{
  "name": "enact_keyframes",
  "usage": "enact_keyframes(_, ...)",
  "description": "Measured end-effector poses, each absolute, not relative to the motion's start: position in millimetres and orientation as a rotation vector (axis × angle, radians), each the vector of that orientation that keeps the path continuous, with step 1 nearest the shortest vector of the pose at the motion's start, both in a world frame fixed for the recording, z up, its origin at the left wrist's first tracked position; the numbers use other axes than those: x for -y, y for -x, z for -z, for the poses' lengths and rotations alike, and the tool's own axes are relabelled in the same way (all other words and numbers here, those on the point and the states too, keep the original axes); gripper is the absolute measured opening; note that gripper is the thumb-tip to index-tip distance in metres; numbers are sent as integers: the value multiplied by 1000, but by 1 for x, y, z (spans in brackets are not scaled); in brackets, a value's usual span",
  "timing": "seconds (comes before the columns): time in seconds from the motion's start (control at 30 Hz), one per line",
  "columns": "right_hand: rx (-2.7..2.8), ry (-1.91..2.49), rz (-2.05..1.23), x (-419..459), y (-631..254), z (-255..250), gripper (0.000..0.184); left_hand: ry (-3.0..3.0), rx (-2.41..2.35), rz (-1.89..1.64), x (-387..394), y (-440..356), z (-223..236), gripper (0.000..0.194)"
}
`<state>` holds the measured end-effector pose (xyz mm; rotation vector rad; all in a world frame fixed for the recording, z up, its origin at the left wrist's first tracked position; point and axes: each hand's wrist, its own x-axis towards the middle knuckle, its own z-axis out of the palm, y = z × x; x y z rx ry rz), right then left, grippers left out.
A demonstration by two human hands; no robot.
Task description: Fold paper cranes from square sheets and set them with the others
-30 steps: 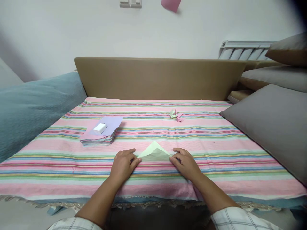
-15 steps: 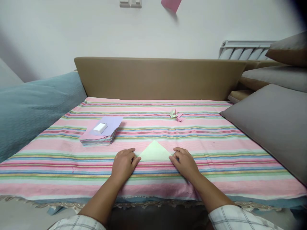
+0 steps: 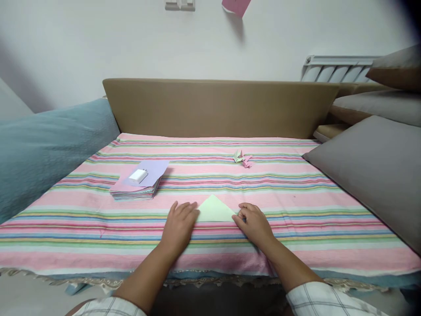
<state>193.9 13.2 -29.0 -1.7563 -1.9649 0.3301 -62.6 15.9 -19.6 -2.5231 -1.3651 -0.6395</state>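
Pale green folded paper triangle (image 3: pixel 215 210) between 2 bare hands, left hand (image 3: pixel 180 224) flat over its corner, fingers nearly together, right hand (image 3: pixel 253 223) pinching the opposite corner.

The one view rides on the person's head, above the near edge of the cloth (image 3: pixel 213 259), facing forward and tipped down. It sits close enough to catch both sleeves at the bottom, with the left hand (image 3: pixel 179 224), right hand (image 3: pixel 255 224) and paper (image 3: pixel 213 210) low in the middle, yet wide enough to reach the backrest (image 3: pixel 217 109) and, beyond it, the wall (image 3: pixel 148 48).
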Motion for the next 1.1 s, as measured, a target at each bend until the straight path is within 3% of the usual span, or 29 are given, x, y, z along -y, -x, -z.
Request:
enact_keyframes(0.13,1964,1738,-314,-13,-194,29,25,2755,1059,550,-1,43,25,31)
enact_keyframes(0.3,1971,1733,-301,-13,-194,29,24,2882,1032,347,10,34,24,62)
enact_keyframes(0.67,1986,1725,-315,-13,-195,28,24,2920,1089,244,7,35,23,63)
enact_keyframes(0.97,1982,1714,-330,-13,-196,30,23,2934,1092,337,7,37,23,63)
enact_keyframes(1.1,1964,1721,-331,-15,-196,33,22,2872,1153,450,7,38,27,72)
